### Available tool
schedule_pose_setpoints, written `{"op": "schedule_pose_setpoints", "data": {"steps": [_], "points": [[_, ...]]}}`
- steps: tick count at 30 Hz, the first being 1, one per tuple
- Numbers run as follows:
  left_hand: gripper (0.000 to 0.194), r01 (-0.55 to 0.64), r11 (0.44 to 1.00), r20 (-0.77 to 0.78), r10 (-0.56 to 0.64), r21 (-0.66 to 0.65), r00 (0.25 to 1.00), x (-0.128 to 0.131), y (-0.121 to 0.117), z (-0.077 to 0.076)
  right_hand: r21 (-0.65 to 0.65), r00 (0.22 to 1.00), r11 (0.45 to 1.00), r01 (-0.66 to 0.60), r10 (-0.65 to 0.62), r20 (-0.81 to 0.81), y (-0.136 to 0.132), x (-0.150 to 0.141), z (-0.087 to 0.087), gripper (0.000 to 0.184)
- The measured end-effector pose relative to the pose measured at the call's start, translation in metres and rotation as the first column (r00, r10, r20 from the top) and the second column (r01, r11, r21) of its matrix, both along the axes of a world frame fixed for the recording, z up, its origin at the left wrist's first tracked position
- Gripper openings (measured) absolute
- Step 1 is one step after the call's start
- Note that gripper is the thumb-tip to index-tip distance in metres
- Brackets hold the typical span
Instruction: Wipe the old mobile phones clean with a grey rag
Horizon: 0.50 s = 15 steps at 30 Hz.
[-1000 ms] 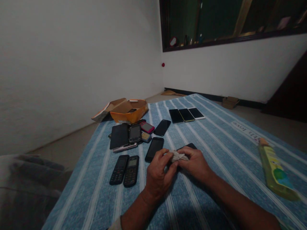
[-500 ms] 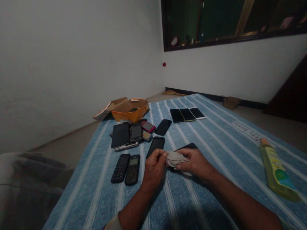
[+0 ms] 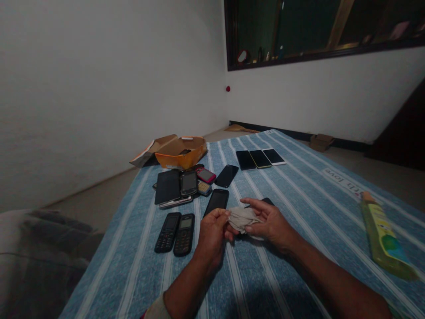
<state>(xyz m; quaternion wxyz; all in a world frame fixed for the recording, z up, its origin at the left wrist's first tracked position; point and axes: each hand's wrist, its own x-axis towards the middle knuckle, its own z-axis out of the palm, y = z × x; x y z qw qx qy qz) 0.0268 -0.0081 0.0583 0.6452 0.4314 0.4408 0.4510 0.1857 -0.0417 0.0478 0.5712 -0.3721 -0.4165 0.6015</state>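
Now — a cloth held between left hand and right hand.

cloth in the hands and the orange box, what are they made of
The cloth held between the left hand and right hand looks like soft matte woven fabric, since it creases and bunches. The orange box looks like cardboard, with folded flaps and a brown inside; its outer coating is hard to judge in the dim light.
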Motion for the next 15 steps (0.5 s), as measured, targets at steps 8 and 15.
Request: {"op": "schedule_pose_setpoints", "data": {"steps": [8, 15], "points": [[0.022, 0.047, 0.995, 0.109, -0.037, -0.085, 0.993, 0.0020, -0.0043, 0.0067, 0.010, 0.997, 0.999, 0.051, -0.052, 0.060, -0.0003, 0.0017, -0.0011, 0.045], [0.019, -0.001, 1.000, 0.124, -0.002, 0.025, 0.992, 0.0024, -0.0030, 0.0029, -0.066, 0.995, 0.995, 0.080, -0.083, -0.057, -0.0014, 0.0004, 0.0022, 0.043]]}}
